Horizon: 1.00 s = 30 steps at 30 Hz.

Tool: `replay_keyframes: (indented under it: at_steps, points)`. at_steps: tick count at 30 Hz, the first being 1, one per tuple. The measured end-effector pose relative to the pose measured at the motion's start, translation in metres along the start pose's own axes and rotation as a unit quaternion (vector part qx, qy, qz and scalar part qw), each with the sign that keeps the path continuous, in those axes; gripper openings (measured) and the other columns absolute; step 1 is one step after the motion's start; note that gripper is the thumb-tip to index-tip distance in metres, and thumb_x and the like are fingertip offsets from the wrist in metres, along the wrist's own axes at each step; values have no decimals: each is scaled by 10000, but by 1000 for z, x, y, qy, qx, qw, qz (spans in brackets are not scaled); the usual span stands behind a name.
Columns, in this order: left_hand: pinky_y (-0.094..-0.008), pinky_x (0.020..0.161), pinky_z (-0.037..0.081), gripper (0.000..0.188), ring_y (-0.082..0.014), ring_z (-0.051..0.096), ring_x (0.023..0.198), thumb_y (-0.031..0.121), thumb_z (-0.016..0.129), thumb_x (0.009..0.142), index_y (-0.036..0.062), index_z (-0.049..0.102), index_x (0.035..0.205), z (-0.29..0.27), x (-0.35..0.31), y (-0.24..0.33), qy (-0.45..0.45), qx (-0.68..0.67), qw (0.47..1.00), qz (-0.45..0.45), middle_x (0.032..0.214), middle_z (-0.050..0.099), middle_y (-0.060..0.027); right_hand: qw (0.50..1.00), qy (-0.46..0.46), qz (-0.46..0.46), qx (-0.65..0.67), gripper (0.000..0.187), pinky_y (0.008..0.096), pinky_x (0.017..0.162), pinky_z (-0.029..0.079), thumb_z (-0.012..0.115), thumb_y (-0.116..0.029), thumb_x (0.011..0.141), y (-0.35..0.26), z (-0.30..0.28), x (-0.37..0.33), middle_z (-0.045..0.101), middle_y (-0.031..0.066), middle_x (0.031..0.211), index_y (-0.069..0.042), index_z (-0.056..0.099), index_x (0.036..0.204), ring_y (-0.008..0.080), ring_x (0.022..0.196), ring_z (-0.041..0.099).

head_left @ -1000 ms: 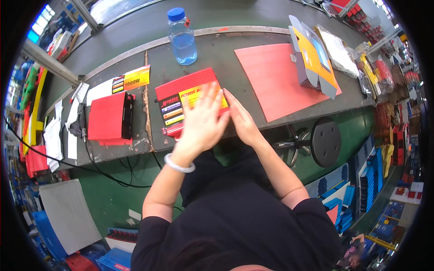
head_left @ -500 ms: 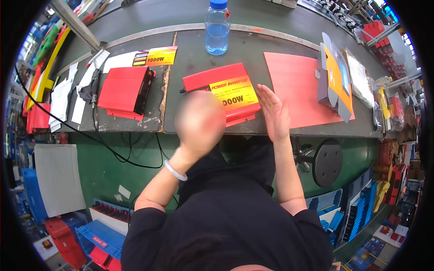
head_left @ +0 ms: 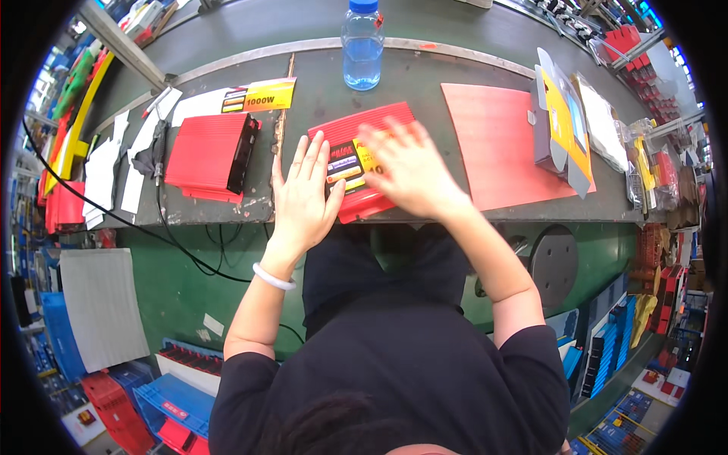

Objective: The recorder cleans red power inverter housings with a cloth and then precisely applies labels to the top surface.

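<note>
A red ribbed power inverter (head_left: pixel 360 121) lies on the workbench in front of me, a yellow and black label (head_left: pixel 345 164) on its upper face. At its left end my left hand (head_left: pixel 305 193) is open, fingers stretched away from me and thumb out along the near edge. My right hand (head_left: pixel 415 173) is open too, slightly blurred, its spread fingers over the label's right part, which they hide. Neither hand grips anything. Left of them sits a second red inverter (head_left: pixel 208 154) with a dark end panel and no label on its top.
Behind the second inverter lies a loose yellow label (head_left: pixel 271 95). A blue-capped water bottle (head_left: pixel 362 53) stands at the back. To the right are a pink sheet (head_left: pixel 485 144) and an open orange and grey box (head_left: pixel 563 125). A black cable (head_left: pixel 91 203) hangs past the bench's left front.
My left hand has moved left, off the label to the inverter's left end. My right hand has swung left from beside the inverter onto its label. The inverter looks slightly turned.
</note>
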<state>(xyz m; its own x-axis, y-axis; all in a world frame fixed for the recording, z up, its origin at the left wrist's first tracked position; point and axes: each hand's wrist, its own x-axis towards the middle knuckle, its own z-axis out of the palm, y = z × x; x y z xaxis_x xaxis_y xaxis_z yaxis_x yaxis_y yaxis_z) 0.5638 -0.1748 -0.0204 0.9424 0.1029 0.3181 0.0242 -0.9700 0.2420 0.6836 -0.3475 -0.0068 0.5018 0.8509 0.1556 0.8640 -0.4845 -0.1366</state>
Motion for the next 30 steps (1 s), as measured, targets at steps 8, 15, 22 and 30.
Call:
replay_keyframes:
  at_steps: [8,15,22,30]
  points:
    - [-565,1089,149,552,-270,250,1385,220,488,893,-3,352,1379,-4,8,15,3,-41,999,-7,1481,297,-119,998,40,22,40,680,474,1122,144,489,-418,900,-12,-4,-8,285,154,1479,-34,290,1424,313,1389,220]
    - [-535,1103,106,520,-228,230,1396,236,452,927,54,346,1403,-4,1,6,-38,13,999,6,1492,296,-62,999,-7,26,28,646,469,1127,135,423,-435,930,-3,-1,-27,273,106,1495,-53,281,1431,252,1399,213]
    - [-483,1101,183,499,-313,246,1376,235,425,955,-1,345,1388,18,-23,-22,98,-70,982,-145,1485,268,-154,974,160,120,109,473,433,1066,283,401,-377,961,55,17,-25,455,145,1356,-28,508,1261,315,1281,386]
    - [-370,1069,291,487,-323,390,1286,242,476,954,-47,395,1338,28,-27,14,74,-355,921,-143,1393,386,-207,835,91,287,460,528,342,1021,334,386,-381,986,45,28,-15,497,227,1260,66,468,1255,296,1221,452]
